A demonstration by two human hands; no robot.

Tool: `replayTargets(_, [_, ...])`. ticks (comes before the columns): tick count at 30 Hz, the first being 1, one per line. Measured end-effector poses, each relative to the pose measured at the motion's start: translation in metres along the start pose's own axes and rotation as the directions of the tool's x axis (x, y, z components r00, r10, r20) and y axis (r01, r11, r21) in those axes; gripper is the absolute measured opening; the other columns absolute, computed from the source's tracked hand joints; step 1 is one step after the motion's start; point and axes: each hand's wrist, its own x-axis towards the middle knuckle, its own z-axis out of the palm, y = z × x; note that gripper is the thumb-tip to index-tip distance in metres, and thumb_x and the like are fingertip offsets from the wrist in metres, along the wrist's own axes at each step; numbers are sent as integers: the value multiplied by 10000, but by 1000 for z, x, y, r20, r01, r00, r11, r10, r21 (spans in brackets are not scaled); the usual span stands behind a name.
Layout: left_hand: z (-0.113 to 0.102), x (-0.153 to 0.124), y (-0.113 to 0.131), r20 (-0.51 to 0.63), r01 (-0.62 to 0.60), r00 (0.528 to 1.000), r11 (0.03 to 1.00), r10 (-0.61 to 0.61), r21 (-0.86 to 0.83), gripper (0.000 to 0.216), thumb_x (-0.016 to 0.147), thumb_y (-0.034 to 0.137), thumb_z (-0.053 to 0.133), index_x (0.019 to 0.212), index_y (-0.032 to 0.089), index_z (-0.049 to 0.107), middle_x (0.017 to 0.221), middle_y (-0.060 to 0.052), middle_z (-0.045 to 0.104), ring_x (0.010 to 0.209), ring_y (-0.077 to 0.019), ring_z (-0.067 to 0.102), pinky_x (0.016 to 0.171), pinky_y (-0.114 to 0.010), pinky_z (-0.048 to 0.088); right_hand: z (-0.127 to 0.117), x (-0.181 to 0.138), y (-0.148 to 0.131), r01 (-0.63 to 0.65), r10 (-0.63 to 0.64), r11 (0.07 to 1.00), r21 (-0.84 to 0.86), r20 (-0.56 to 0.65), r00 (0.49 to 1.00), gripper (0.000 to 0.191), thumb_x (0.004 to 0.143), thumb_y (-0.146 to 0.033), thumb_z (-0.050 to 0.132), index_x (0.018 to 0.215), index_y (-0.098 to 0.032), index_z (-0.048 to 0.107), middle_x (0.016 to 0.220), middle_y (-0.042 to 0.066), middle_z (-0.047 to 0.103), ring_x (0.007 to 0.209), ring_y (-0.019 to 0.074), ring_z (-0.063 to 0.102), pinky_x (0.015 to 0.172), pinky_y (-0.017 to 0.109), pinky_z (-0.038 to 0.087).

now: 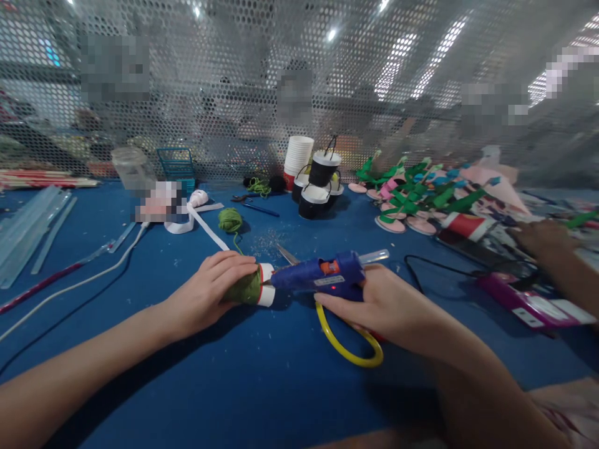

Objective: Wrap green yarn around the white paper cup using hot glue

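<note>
My left hand [215, 284] is closed around a paper cup [267, 294] lying on its side, its wall wrapped in green yarn [248, 287] and a white band bare at the right end. A strand runs back towards a green yarn ball [230, 219]. My right hand [388, 299] grips a blue hot glue gun [322, 274] with a clear glue stick in its back and a small red light lit. Its nozzle meets the cup at the edge of the yarn. Beneath the gun lie scissors [349, 352] with yellow handles, their blades partly hidden.
Behind stand stacked paper cups [299, 156] and black-and-white little buckets [313, 201]. Green ribbon pieces on pink discs [393, 223] crowd the back right. A purple power strip [519, 302] and another person's hand [543, 240] are at right. Glue sticks [32, 231] and a white cable [93, 284] lie left.
</note>
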Motion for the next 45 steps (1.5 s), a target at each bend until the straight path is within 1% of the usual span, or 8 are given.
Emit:
replayTargets(6, [-1, 0, 0, -4, -22, 1000, 1000, 22, 9, 418, 831, 135, 526, 1215, 162, 363, 1157, -140, 543, 1102, -255, 483, 934, -465, 411, 1, 1, 0, -54, 54, 999, 0, -33, 998, 358, 741, -333, 523, 437, -221, 372, 350, -45, 440, 350, 94, 397, 363, 227, 327])
replayTargets(12, [-2, 0, -1, 19, -48, 999, 999, 48, 15, 397, 844, 116, 486, 1220, 158, 365, 1166, -138, 540, 1115, -251, 468, 944, -459, 407, 1, 1, 2, -104, 104, 994, 37, 15, 994, 366, 738, -351, 532, 434, -213, 382, 366, -40, 447, 336, 89, 399, 343, 219, 316])
replayTargets(15, [-2, -2, 0, 30, -57, 998, 998, 56, 22, 387, 854, 95, 453, 1227, 151, 367, 1191, -133, 526, 1135, -244, 436, 949, -437, 408, 0, 2, 2, -129, 130, 990, 60, -16, 991, 382, 733, -366, 542, 426, -211, 376, 359, -43, 431, 325, 83, 380, 325, 215, 292])
replayTargets(22, [-2, -3, 0, 53, -47, 998, 998, 45, 31, 386, 859, 75, 412, 1234, 164, 379, 1215, -124, 509, 1153, -249, 409, 939, -437, 413, 0, 4, 1, -138, 143, 985, 104, -38, 989, 351, 735, -359, 548, 459, -209, 392, 364, -49, 435, 329, 81, 385, 322, 206, 296])
replayTargets(26, [-2, -4, -2, 59, -58, 997, 998, 55, 35, 407, 854, 74, 423, 1247, 163, 367, 1221, -124, 510, 1158, -250, 408, 939, -442, 410, 0, 4, 1, -131, 132, 988, 82, -6, 991, 376, 738, -361, 542, 436, -214, 374, 346, -47, 418, 313, 83, 382, 315, 214, 280])
replayTargets(34, [-1, -5, -1, 53, -72, 996, 995, 69, 69, 421, 851, 36, 404, 1253, 160, 374, 1243, -117, 503, 1177, -236, 394, 960, -408, 390, 0, 5, 0, -152, 155, 985, 87, -30, 988, 386, 744, -353, 545, 430, -208, 372, 365, -45, 424, 333, 74, 361, 329, 210, 283])
replayTargets(38, [-1, -5, -2, 39, -82, 996, 994, 79, 74, 406, 853, 40, 406, 1244, 150, 383, 1232, -120, 512, 1170, -236, 400, 958, -408, 391, 0, 3, 0, -140, 142, 986, 87, -8, 990, 371, 740, -358, 543, 439, -208, 386, 375, -41, 444, 340, 83, 398, 344, 213, 304])
replayTargets(45, [-3, -3, -2, 48, -87, 995, 993, 83, 83, 395, 848, 40, 417, 1230, 133, 381, 1214, -128, 516, 1150, -241, 407, 942, -409, 404, 1, 4, 1, -111, 114, 992, 61, -35, 993, 363, 738, -347, 530, 436, -209, 383, 371, -38, 449, 342, 90, 406, 352, 219, 318])
